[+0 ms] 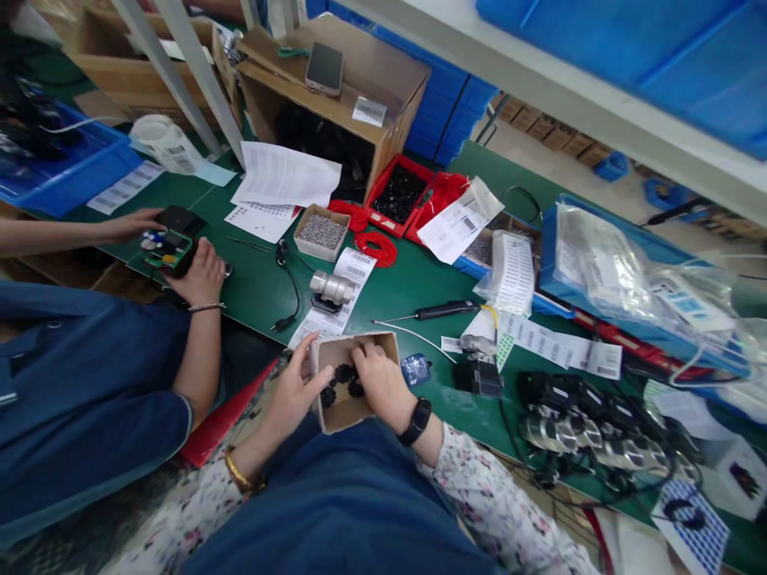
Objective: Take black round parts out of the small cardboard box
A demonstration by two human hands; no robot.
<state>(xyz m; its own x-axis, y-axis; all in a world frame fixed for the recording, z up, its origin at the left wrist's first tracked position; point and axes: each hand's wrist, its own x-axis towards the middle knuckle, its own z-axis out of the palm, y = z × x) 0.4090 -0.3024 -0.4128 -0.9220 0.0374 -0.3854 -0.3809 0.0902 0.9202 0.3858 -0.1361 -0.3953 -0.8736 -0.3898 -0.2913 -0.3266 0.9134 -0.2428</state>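
Note:
A small open cardboard box [383,345] is in front of my body at the bench's near edge. My left hand [293,399] grips its left wall, with the thumb over the rim. Several small black round parts [344,373] lie inside. My right hand [380,382] reaches into the box from the right, its fingers curled down beside these parts; what the fingertips hold, if anything, is hidden. Just beyond the box, a metal valve body [331,287] rests on a strip of printed labels [356,267]. A blue packet [415,370] lies right of the box.
A screwdriver [447,310] and a black module [478,378] lie to the right, before a row of valve assemblies [557,431]. A box of screws [322,231] stands behind. At left, a co-worker's hands [200,275] hold a circuit board [171,246]. A shelf [539,72] overhangs.

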